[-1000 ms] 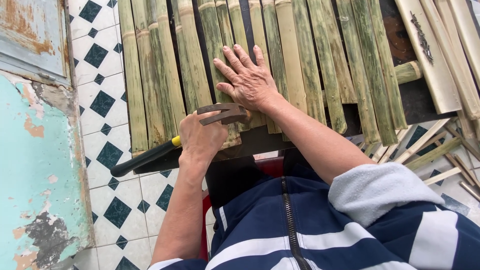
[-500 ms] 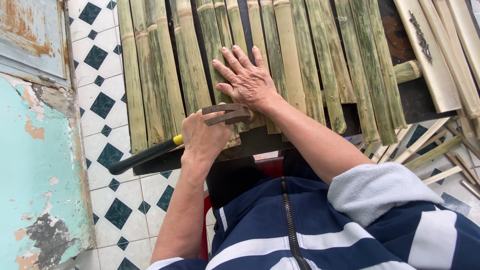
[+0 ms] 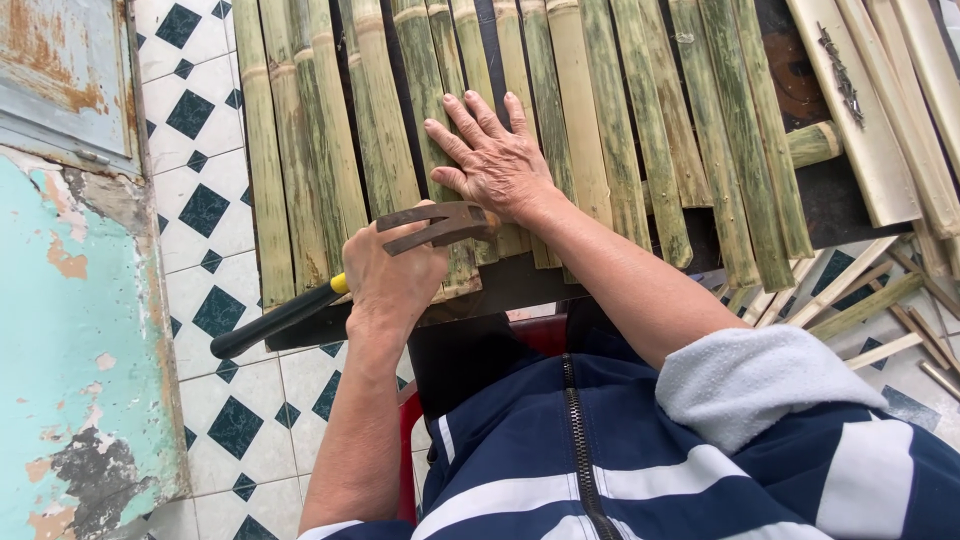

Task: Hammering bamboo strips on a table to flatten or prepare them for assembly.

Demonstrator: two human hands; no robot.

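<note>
My left hand (image 3: pixel 392 278) grips a claw hammer (image 3: pixel 438 224) close under its rusty head, and the black handle with a yellow band (image 3: pixel 275 322) sticks out to the lower left. The claw lies against the near ends of the green bamboo slats (image 3: pixel 300 150). My right hand (image 3: pixel 497 160) rests flat, fingers spread, on the slats just beyond the hammer head. The slats lie side by side across a dark board (image 3: pixel 520 285) in front of me.
Pale split bamboo strips (image 3: pixel 880 110) lean at the upper right. Thin offcuts (image 3: pixel 860 300) litter the tiled floor (image 3: pixel 200 210) on the right. A peeling turquoise wall (image 3: pixel 70 330) runs along the left. A red seat edge (image 3: pixel 408 440) shows below me.
</note>
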